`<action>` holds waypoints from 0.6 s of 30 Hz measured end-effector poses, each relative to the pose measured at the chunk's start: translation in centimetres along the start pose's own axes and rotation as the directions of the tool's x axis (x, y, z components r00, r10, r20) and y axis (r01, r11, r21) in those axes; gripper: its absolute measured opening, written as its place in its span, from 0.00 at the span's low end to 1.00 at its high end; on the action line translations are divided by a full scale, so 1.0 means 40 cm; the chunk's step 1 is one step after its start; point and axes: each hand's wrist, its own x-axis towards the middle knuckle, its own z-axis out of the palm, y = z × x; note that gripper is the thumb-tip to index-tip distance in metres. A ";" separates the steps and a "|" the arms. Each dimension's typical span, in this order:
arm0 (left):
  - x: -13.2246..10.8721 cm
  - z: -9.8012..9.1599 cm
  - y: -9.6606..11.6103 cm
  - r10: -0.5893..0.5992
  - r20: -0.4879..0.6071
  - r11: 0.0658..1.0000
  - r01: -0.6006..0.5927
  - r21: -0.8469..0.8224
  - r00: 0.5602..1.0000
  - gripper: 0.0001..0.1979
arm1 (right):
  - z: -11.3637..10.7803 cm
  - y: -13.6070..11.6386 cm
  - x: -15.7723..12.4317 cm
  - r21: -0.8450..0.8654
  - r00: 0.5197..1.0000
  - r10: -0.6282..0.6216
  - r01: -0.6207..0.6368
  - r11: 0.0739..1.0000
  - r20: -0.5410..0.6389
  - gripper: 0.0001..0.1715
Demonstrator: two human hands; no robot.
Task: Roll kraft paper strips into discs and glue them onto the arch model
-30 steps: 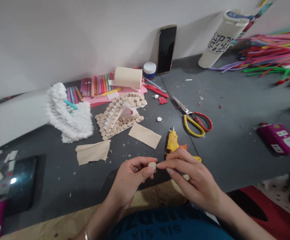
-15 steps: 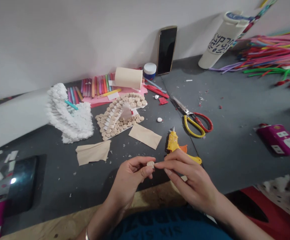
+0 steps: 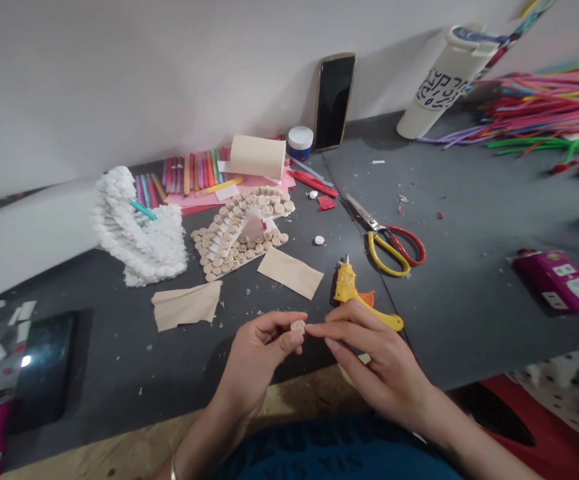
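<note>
Grey worktop (image 3: 474, 313) stretches across the frame beneath a white wall, and at bottom centre two bare hands meet over its front edge. The left hand (image 3: 256, 350), a thin bangle (image 3: 172, 469) at its wrist, has its fingers curled, pinching a small coil of tan paper (image 3: 298, 326) against the thumb. It seems to hold the coil up off the surface so the other hand can reach it. The right hand (image 3: 374, 357) comes in from the lower right with its fingers loosely extended, one fingertip (image 3: 314, 328) touching the coil's side, not clenched around it.

Just beyond, a yellow glue gun (image 3: 348, 290) lies within easy reach, partly behind the right hand, with red-and-yellow scissors (image 3: 389, 247) farther up. To the left lie two tan paper scraps (image 3: 186, 304), then a curved panel of tan coils (image 3: 239, 233) and a fluffy white shape (image 3: 139, 233). Against the wall at upper centre stand a phone (image 3: 334, 101) and a paper roll (image 3: 258, 157); colourful pipe cleaners (image 3: 544, 110) pile up at upper right.
</note>
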 end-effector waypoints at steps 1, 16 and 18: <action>0.000 -0.001 -0.001 0.006 0.002 1.000 -0.006 0.002 1.000 0.12 | 0.000 -0.001 0.001 0.000 1.000 0.001 -0.001 1.000 -0.003 0.18; -0.010 -0.009 0.007 0.271 0.037 0.917 -0.270 0.295 0.962 0.09 | 0.003 0.002 0.000 -0.068 0.997 -0.075 0.075 0.995 -0.005 0.18; -0.010 -0.009 0.002 0.297 0.041 0.894 -0.292 0.340 0.954 0.10 | 0.005 0.001 0.006 -0.101 0.994 -0.105 0.105 0.989 0.007 0.18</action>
